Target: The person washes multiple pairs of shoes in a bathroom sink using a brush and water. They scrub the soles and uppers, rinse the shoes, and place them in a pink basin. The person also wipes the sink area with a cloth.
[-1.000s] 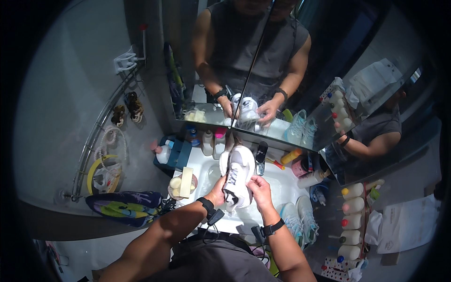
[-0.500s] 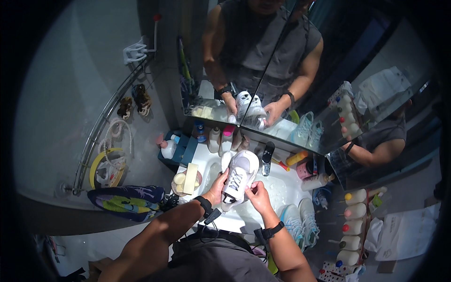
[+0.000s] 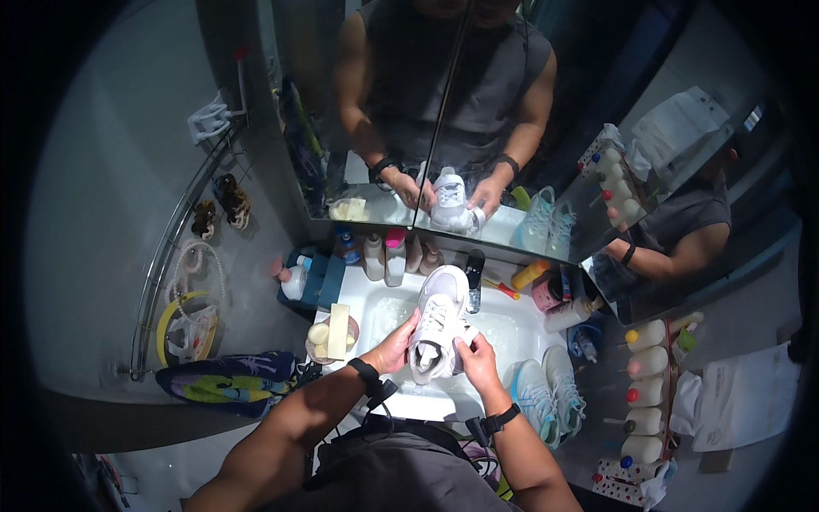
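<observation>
A white sneaker (image 3: 441, 317) with white laces is held over the white sink, its toe pointing away from me and its dark-lined opening toward me. My left hand (image 3: 394, 346) grips it along the left side near the heel. On the other side, my right hand (image 3: 475, 354) is closed in a pinch against the shoe. A small pale thing (image 3: 468, 334) shows at its fingertips; its kind is unclear. Water lies in the sink basin (image 3: 512, 328) beneath. The mirror (image 3: 503, 119) repeats the shoe and both hands.
White-and-blue sneakers (image 3: 536, 394) stand on the sink's right edge. Bottles (image 3: 395, 260) line the back beside a dark faucet (image 3: 474, 282). A dish with soap bars (image 3: 328, 334) sits left, near a blue caddy (image 3: 322, 280). Several capped bottles (image 3: 646, 392) fill a rack at right.
The sneaker has turned in my hands, so its laced top and opening now face me more. My right hand has shifted slightly right along its side. The whole view has shifted a little.
</observation>
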Motion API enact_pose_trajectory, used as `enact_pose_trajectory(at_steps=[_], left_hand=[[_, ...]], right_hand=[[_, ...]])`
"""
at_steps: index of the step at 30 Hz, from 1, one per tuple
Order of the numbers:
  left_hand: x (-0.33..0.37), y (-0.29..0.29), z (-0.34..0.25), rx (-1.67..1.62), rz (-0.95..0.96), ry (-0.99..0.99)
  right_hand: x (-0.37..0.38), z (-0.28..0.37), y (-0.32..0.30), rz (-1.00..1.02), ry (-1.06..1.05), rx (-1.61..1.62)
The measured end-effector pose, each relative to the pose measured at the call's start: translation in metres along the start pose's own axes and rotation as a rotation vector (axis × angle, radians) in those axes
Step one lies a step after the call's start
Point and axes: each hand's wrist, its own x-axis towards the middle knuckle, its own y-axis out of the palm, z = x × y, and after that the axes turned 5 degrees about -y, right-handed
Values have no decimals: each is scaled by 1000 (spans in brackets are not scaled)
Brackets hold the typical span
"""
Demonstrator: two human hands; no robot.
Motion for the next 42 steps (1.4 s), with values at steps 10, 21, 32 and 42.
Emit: enact_pose_trajectory(at_steps=[10, 21, 32, 42], left_hand=[[-6, -5, -15, 140, -26, 78], [-1, 4, -19, 236, 2, 352], [-24, 0, -42, 324, 171, 14], [-20, 3, -38, 409, 225, -49]], right_hand=[[-26, 27, 8, -254, -325, -300], [-33, 33, 13, -166, -457, -462], [-51, 51, 9, -252, -485, -489], [-58, 49, 17, -251, -363, -673]])
